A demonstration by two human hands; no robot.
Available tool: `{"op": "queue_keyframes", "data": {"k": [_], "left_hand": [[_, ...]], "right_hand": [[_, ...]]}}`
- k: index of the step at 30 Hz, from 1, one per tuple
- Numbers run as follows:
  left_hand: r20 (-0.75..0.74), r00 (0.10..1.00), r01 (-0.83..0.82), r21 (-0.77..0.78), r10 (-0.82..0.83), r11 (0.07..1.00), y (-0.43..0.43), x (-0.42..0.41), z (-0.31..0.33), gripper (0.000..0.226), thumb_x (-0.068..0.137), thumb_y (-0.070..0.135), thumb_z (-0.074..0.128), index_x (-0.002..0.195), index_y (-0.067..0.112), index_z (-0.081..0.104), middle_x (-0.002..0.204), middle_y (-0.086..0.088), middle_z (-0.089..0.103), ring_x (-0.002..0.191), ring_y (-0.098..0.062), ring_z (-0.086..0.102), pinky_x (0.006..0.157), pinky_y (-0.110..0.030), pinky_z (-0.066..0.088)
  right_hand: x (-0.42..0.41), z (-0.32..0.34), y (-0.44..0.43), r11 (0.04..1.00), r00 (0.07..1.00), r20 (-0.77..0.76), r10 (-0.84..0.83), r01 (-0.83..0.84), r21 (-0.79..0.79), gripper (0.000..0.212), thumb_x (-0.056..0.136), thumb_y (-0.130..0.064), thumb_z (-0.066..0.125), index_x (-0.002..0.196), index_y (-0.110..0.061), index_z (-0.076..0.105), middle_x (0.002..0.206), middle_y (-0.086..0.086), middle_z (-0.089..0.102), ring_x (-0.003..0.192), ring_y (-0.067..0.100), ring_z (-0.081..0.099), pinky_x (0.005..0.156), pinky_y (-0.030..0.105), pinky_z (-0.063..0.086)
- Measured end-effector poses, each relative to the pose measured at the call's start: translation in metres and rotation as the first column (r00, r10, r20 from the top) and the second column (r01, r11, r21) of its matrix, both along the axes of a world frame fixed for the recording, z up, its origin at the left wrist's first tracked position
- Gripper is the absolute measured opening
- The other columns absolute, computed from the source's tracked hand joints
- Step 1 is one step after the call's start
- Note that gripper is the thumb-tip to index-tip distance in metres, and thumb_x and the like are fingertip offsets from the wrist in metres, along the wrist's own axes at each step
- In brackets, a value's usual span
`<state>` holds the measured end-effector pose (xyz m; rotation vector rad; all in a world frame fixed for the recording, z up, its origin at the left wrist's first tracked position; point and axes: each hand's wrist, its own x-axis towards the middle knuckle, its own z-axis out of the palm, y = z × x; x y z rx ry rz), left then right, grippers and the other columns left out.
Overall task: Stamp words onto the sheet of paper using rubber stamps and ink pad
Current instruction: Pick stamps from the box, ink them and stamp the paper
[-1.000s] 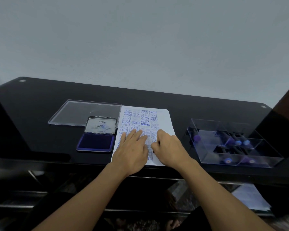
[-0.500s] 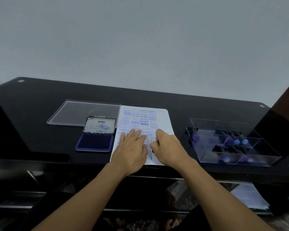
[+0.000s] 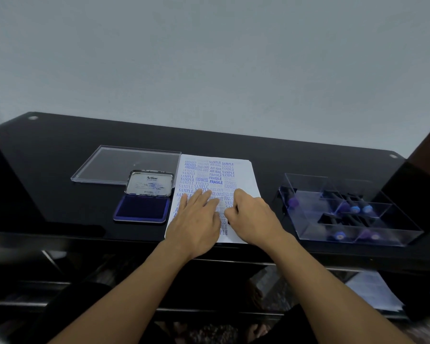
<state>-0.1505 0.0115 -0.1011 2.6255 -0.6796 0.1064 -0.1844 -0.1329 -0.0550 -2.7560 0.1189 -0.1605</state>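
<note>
Head view, near left: your left hand point(image 3: 196, 219) lies flat on the white sheet of paper point(image 3: 243, 175), low in mid-frame, fingers straight and slightly spread.
Near right: your right hand point(image 3: 253, 217) rests just beside it on the sheet, fingers curled under, knuckles up; you cannot tell what they grip, if anything.
Paper: it lies at the centre of the glossy black table point(image 3: 60, 150), crowded with blue words such as SAMPLE and FRAGILE.
Ink: the blue ink pad point(image 3: 142, 207) sits open just left of the sheet, its metal cover raised.
Right of frame: the clear plastic divided tray point(image 3: 308, 184) holds purple- and blue-capped rubber stamps point(image 3: 355, 209).
Behind the pad: a flat clear plastic lid point(image 3: 124, 165).
Upper frame: a plain grey wall point(image 3: 209, 58).
</note>
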Motion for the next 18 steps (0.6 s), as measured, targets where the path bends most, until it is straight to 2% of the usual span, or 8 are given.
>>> {"op": "queue_keyframes", "data": {"k": [7,10,14,18], "left_hand": [[-0.003,1.000,-0.002,-0.014,0.002,1.000,0.001,0.000,0.000,0.048,0.104,0.028,0.029,0.150,0.018,0.035,0.163,-0.002,0.018,0.152,-0.020,0.004,0.123,-0.043,-0.003],[-0.006,1.000,-0.008,-0.040,0.008,0.999,0.000,0.001,0.001,0.047,0.103,0.027,0.031,0.148,0.018,0.038,0.163,-0.002,0.020,0.152,-0.019,0.006,0.122,-0.042,-0.003],[-0.084,0.996,-0.025,-0.123,0.014,0.992,0.000,0.003,0.008,0.046,0.102,0.025,0.035,0.147,0.018,0.041,0.162,-0.001,0.021,0.150,-0.014,0.007,0.121,-0.036,-0.005],[-0.137,0.990,-0.062,-0.233,0.031,0.970,0.002,0.007,0.017,0.044,0.103,0.023,0.039,0.146,0.015,0.043,0.159,-0.001,0.030,0.147,-0.013,0.016,0.118,-0.028,0.006]], "right_hand": [[0.003,0.003,-0.005,1.000,1.000,-0.010,0.007,-0.008,-0.013,0.020,0.094,-0.033,0.047,0.081,-0.019,0.041,0.075,-0.001,0.053,0.068,0.022,0.050,0.056,0.033,0.035],[0.008,0.013,-0.011,0.997,0.998,0.032,-0.049,0.047,0.063,0.020,0.091,-0.034,0.049,0.079,-0.018,0.047,0.079,0.001,0.057,0.072,0.023,0.054,0.059,0.034,0.041],[0.015,0.027,-0.016,0.987,0.995,0.056,-0.078,0.070,0.141,0.022,0.089,-0.033,0.050,0.080,-0.013,0.052,0.081,0.004,0.061,0.074,0.025,0.058,0.062,0.036,0.045],[0.017,0.039,-0.019,0.981,0.997,0.063,-0.051,0.038,0.188,0.026,0.092,-0.029,0.051,0.088,-0.004,0.056,0.085,0.009,0.064,0.071,0.022,0.053,0.059,0.034,0.041]]}}
